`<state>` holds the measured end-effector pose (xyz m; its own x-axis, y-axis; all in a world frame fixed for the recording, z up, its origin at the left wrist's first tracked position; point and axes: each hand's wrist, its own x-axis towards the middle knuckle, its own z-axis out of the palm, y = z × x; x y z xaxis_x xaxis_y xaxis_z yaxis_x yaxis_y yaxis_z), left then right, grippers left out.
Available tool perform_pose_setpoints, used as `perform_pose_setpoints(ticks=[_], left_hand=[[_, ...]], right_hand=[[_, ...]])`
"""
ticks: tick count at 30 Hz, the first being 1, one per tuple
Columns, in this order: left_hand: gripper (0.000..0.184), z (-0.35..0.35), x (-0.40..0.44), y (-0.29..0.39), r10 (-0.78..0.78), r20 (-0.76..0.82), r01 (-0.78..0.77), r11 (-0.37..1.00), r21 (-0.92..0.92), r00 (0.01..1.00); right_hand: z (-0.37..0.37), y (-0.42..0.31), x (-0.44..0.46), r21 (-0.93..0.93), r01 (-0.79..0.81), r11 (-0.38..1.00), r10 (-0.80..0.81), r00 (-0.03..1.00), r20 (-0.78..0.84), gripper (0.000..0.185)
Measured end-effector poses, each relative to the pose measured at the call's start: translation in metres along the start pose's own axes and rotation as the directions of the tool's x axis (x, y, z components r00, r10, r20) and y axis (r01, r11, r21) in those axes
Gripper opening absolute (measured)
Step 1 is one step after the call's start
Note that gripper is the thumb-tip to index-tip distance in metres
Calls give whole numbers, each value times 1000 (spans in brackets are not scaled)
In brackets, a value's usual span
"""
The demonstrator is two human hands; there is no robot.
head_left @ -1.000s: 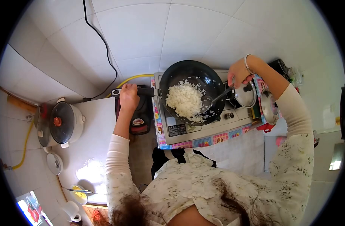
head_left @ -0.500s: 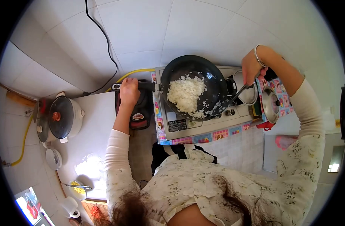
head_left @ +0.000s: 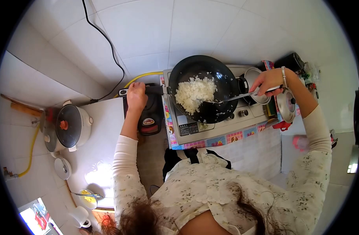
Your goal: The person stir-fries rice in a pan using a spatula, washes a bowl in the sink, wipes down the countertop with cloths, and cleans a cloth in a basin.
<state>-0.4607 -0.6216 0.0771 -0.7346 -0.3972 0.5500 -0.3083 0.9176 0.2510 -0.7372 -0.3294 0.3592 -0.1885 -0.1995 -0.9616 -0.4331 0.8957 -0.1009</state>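
White rice (head_left: 191, 92) lies heaped in the left half of a dark wok (head_left: 228, 80), with loose grains scattered over the bare part to its right. At the left, on a pale counter (head_left: 103, 135), a white lid (head_left: 63, 168) lies by the left edge, and a pale pot (head_left: 82, 123) with a glass cover stands nearer the far left corner. Towards the near edge is a bowl (head_left: 89, 201) of yellow food with chopsticks (head_left: 94, 195) across it. Past the counter's right edge, the left hand (head_left: 136, 98) has its fingers closed around the wok handle (head_left: 154, 90), above a dark appliance (head_left: 150, 113). The wok sits over the left part of the stove (head_left: 214, 130), reaching close to its left edge; its underside is hidden. A metal spatula (head_left: 236, 96) slants across the wok, its tip at the rice. The right hand (head_left: 269, 83) grips the other end, over a small pot (head_left: 251, 74) near the stove's right edge. Just beyond that edge is a metal lid (head_left: 283, 107) with a dark knob.
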Motion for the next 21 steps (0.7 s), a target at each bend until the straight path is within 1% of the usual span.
perform_pose_setpoints(ticks=[1,2,5,6,8,9,11,12,14,17,18,20,21], left_hand=[[19,-2,0,2,-2,-4,2,1000,7,1000],[19,-4,1,5,-6,-8,6,1000,15,1000],[20,-6,0,6,-9,-6,9,1000,26,1000],[19,-5,0,4,-20,32,19,999,38,999],[20,-7,0,8,-27,17,26,999,35,999],[20,-8,0,9,-32,13,32,999,34,999],[23,-3,-2,2,-50,56,48,998,31,997],[24,-4,-2,3,-68,85,67,998,16,994],[24,-9,0,6,-98,145,98,995,4,985],[23,-8,0,4,-92,158,86,995,40,983],[23,-9,1,4,-89,160,85,996,28,983],[23,-11,3,7,-87,164,87,996,6,983],[21,-11,2,6,-60,136,58,998,18,989]], right_hand=[[-1,1,-5,40,-13,999,13,1000,8,44],[-3,-1,-9,8,-35,999,35,999,21,45],[-3,-23,-9,-274,-24,961,70,985,160,45],[-3,-31,-6,-310,9,951,56,978,199,45],[-2,-44,12,-380,76,922,33,961,274,46],[-2,-50,24,-369,160,916,-21,936,352,46],[15,-59,34,-305,230,924,-168,962,214,49],[23,-61,32,-263,224,938,-195,972,134,47],[33,-62,30,-177,220,959,-226,974,-17,44],[25,-34,41,-59,210,976,-213,976,-35,46],[24,-23,36,24,248,968,-246,967,-62,41],[23,-5,27,161,251,955,-245,968,-54,41],[26,0,23,230,248,941,-244,969,-46,42]])
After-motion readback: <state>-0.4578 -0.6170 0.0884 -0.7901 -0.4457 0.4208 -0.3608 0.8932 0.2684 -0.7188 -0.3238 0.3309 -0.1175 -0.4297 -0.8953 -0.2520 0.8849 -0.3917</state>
